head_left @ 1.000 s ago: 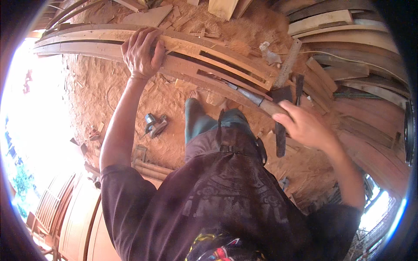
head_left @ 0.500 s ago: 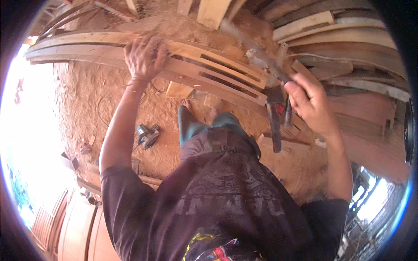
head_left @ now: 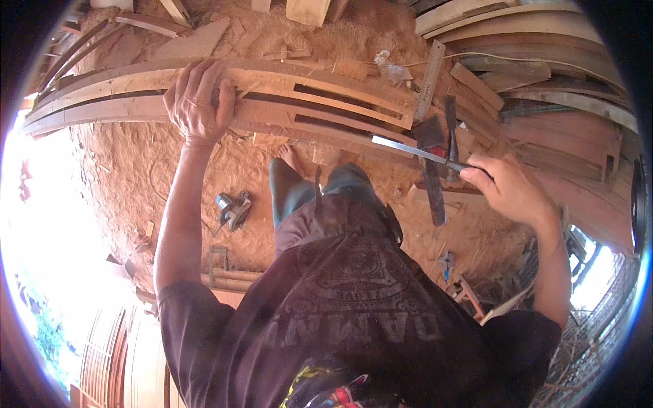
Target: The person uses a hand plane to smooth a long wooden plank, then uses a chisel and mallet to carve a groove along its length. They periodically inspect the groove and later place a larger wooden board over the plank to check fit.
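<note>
A long wooden piece of parallel strips (head_left: 269,83), with several dark slots near its right end, lies across in front of me. My left hand (head_left: 201,109) rests on its left part, fingers spread over the wood and pointing away from me. My right hand (head_left: 510,187) is closed round the dark handle of a narrow flat steel tool (head_left: 410,148); whether it is a file or a chisel I cannot tell. Its bright blade points left, over the near edge of the wood's right end. Beside the blade are a dark flat block (head_left: 428,134) and a long dark tool (head_left: 434,194).
A blue power saw (head_left: 233,209) sits on the dusty, shaving-covered ground left of my legs. A pale ruler-like strip (head_left: 429,81) lies beyond the wood's right end. Stacked boards (head_left: 544,98) fill the far right. A clear crumpled plastic bag (head_left: 392,68) lies beyond the wood.
The right hand has moved down and slightly right, and its tool has swung from pointing far and left to lying nearly level. The left hand has shifted left along the wood.
</note>
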A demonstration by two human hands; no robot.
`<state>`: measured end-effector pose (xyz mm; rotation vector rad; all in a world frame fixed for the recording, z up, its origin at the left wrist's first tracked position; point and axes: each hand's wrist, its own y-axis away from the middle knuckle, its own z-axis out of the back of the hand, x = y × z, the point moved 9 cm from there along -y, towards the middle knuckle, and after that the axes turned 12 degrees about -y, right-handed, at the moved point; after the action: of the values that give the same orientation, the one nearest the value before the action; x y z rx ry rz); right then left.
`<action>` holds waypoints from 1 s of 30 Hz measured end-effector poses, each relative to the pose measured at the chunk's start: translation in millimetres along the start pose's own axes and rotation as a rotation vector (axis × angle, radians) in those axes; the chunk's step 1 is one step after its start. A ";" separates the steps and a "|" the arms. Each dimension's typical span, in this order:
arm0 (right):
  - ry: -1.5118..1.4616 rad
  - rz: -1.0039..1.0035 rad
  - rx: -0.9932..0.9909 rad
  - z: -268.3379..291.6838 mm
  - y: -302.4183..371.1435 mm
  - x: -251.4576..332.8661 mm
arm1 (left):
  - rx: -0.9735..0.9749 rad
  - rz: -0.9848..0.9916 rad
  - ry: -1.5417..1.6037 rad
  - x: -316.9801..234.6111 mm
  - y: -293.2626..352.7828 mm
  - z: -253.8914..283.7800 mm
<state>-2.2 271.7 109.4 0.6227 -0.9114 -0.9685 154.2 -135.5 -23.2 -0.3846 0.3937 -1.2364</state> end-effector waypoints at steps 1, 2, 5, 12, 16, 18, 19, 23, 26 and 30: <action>-0.057 -0.014 0.082 1.2 -5.4 -8.9 | -0.005 0.007 0.012 0.6 -0.4 -0.5; -0.100 -0.026 0.101 -2.1 -9.0 -20.3 | -0.010 0.005 0.011 -1.3 -2.5 -1.5; -0.186 -0.105 0.185 -19.5 -25.2 -40.8 | -0.021 0.009 -0.016 -3.9 -7.6 -4.1; 0.342 0.073 -0.159 -68.5 -67.9 34.7 | -0.015 0.042 0.011 -0.5 -2.9 -3.4; 0.001 0.052 -0.012 -83.4 -88.9 9.9 | -0.069 0.057 -0.022 0.2 -1.8 1.3; -0.048 0.091 0.054 -77.8 -105.8 21.9 | -0.086 0.064 -0.008 2.1 -5.7 -2.3; 0.051 0.101 -0.030 -78.2 -100.3 33.5 | -0.077 0.066 -0.013 -0.1 -6.0 -1.7; 0.171 0.120 -0.122 -69.5 -95.8 55.8 | -0.045 0.080 -0.020 -1.0 -3.1 -1.3; 0.009 0.245 -0.125 -70.4 -101.7 44.5 | -0.039 0.093 -0.012 0.9 -2.6 -1.7; 0.080 0.179 -0.103 -71.5 -95.2 44.4 | -0.045 0.070 -0.014 -0.2 -1.1 1.1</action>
<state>31.7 193.3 15.3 0.4809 -0.8262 -0.8185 153.7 -135.5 -21.7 -0.4149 0.4200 -1.1579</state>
